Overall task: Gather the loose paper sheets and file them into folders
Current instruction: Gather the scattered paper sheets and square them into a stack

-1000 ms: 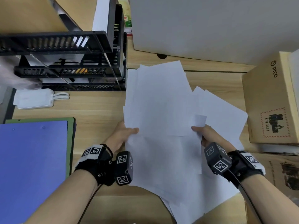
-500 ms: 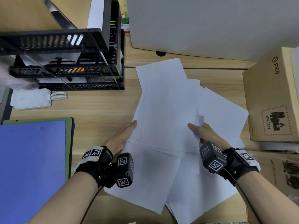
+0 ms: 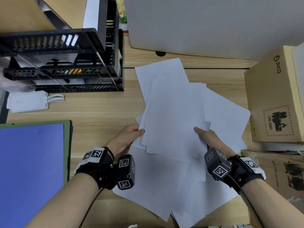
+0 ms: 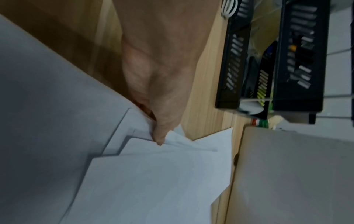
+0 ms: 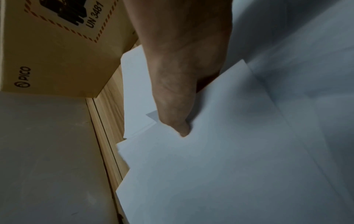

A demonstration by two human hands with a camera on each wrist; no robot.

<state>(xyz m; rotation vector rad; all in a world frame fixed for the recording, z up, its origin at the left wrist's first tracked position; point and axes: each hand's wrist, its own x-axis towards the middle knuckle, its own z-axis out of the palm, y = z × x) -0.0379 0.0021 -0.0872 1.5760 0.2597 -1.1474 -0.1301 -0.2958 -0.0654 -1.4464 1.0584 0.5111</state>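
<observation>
The left hand [image 3: 126,137] and right hand [image 3: 209,137] pinch the near corners of a paper stack [image 3: 174,116]. It lies right of the black tray rack [image 3: 65,63], long axis pointing away, tilted slightly left, over more loose sheets [image 3: 164,186].

Both forearms are bare, with no sleeves in view. The left hand [image 3: 126,139] and the right hand [image 3: 209,137] each wear a black wrist strap [image 3: 97,168] with small silver screws, carrying a white band printed with black square-code markers. A dark boxy camera unit [image 3: 125,171] bearing the same markers sits at the inner side of each wrist, and a thin black cable [image 3: 246,196] trails from each toward the near edge.
</observation>
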